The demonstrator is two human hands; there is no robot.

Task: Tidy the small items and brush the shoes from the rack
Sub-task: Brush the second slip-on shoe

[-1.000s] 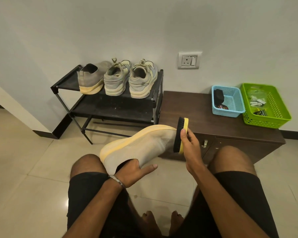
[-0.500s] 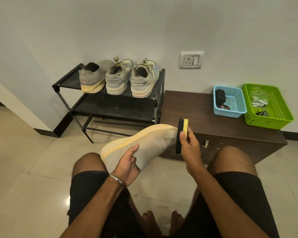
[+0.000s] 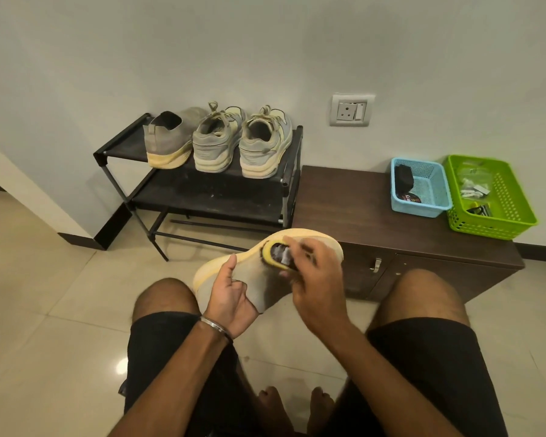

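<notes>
We cradle the light, soft-sided shoe [image 3: 234, 279] with our left hand [image 3: 230, 298] curled round its opening, while our right hand [image 3: 312, 279] grips the brush [image 3: 276, 253] against the yielding knit

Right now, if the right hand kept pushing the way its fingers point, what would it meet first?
The right hand grips the brush, fingers pointing up-left along the grey slip-on shoe that the left hand holds. Going on, it would probably meet the shoe's yellow sole edge first; depth is hard to judge.
</notes>
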